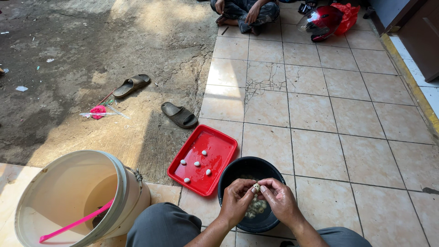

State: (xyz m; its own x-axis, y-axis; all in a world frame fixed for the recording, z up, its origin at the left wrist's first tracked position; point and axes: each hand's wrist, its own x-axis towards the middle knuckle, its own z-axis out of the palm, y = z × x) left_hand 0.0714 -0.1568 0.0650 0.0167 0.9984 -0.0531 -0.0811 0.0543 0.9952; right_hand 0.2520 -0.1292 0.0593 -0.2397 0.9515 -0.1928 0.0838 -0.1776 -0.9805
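Both hands, left hand (236, 200) and right hand (280, 199), pinch one small speckled egg (257, 187) between their fingertips above a black bowl (228, 176) on the tiled floor (320, 119), beside a red tray (219, 142) of peeled eggs (197, 163).

left hand (235, 200) and right hand (280, 199) meet (fingertips pinched together), both forearms angled inward.
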